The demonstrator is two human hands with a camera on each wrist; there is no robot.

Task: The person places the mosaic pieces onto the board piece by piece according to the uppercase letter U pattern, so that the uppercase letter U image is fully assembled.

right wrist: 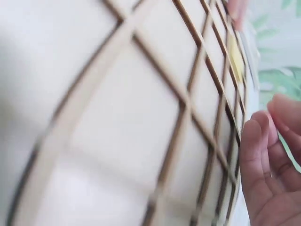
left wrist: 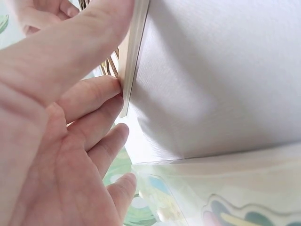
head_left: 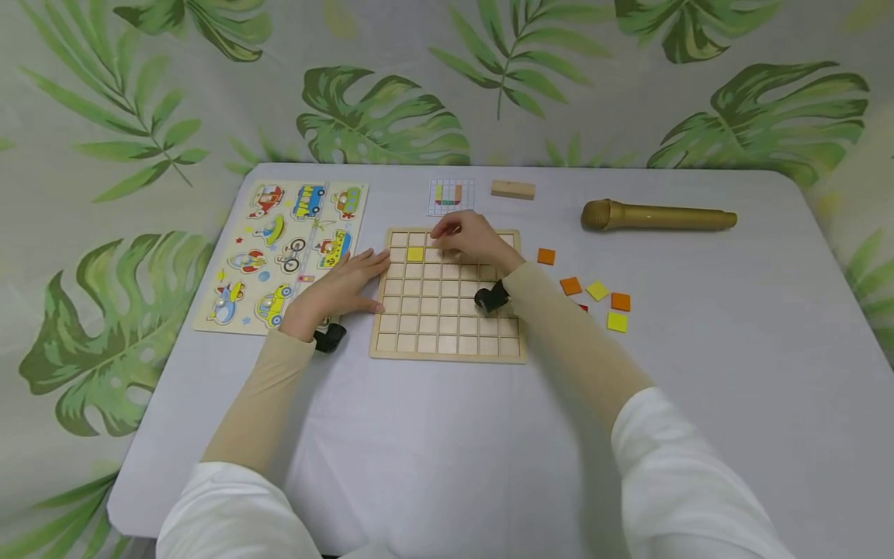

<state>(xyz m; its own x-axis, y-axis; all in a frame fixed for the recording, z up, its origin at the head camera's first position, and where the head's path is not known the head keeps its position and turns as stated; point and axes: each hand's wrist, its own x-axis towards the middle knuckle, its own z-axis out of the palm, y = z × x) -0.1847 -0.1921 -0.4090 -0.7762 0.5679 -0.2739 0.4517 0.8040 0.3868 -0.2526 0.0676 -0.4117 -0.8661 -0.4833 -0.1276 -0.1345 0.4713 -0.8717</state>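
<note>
the wooden grid board (head_left: pixel 447 345) lies on the table (head_left: pixel 419 435), left hand (head_left: pixel 338 288) relaxed against its left edge, loose tiles (head_left: pixel 620 301) off its right. a yellow tile (head_left: pixel 415 254) fills a far cell; beside it the right hand (head_left: pixel 476 239) bends, whether pinching anything i can't tell. a pattern card (head_left: pixel 451 199) lies beyond.

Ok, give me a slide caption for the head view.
Left hand touching the grid, right hand over it, one yellow tile in a cell, loose tiles to the right.
</note>
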